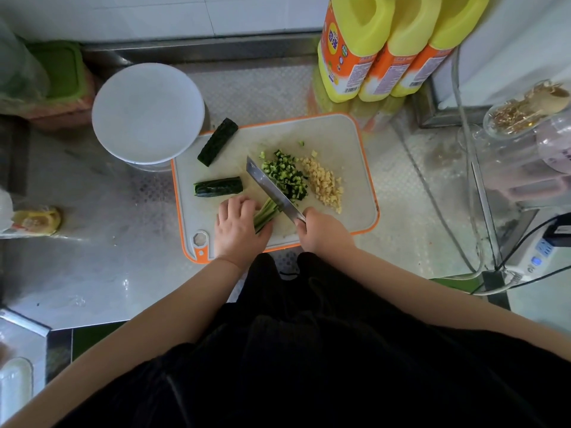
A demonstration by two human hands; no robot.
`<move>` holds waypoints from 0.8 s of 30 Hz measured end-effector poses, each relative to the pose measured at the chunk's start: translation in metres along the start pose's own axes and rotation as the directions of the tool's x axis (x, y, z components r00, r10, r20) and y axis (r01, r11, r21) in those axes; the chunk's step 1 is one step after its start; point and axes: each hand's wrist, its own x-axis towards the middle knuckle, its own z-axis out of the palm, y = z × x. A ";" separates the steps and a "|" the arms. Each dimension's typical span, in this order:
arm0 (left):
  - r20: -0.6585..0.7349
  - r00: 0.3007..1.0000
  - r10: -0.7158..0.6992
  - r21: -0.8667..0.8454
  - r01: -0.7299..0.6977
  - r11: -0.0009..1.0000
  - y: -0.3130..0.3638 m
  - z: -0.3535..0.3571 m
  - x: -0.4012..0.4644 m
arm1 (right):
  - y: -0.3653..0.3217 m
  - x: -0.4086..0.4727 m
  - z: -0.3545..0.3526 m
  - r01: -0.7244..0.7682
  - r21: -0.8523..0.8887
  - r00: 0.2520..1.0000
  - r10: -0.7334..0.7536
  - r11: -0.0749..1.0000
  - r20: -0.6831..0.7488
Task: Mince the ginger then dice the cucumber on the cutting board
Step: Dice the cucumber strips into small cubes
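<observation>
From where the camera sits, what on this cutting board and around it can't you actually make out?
- Head view: the near ends of the cucumber strips lie under the left hand.
- The knife handle is buried in the right hand.
- The blade hides part of the diced cucumber.
- Label print on the yellow bottles is too small to read.
- The bag at the left edge is cut off and blurred.
</observation>
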 end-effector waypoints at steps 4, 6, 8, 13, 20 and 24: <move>-0.022 0.999 -0.047 -0.142 0.044 0.989 0.003 0.001 -0.006 | 0.000 -0.007 -0.001 0.010 -0.028 1.000 -0.010 1.000 -0.010; -0.021 0.999 -0.049 -0.197 0.044 0.979 0.004 0.001 -0.007 | 0.002 -0.008 0.000 -0.005 -0.030 1.000 0.005 1.000 -0.002; -0.030 0.999 -0.044 -0.174 0.038 0.984 0.005 0.000 -0.005 | 0.002 -0.008 0.000 -0.023 -0.039 1.000 0.023 0.999 0.009; 0.001 0.990 -0.142 -0.159 0.140 0.977 0.006 -0.004 -0.005 | 0.004 -0.006 0.002 -0.011 -0.051 1.000 0.012 0.999 0.003; 0.046 0.999 -0.027 -0.229 0.036 0.973 0.004 0.005 -0.005 | 0.007 0.000 0.010 -0.053 -0.078 0.998 0.055 0.996 0.025; 0.023 1.000 -0.006 -0.224 0.011 0.975 0.002 0.006 -0.004 | 0.004 0.005 0.014 -0.070 -0.053 0.997 0.072 0.996 0.039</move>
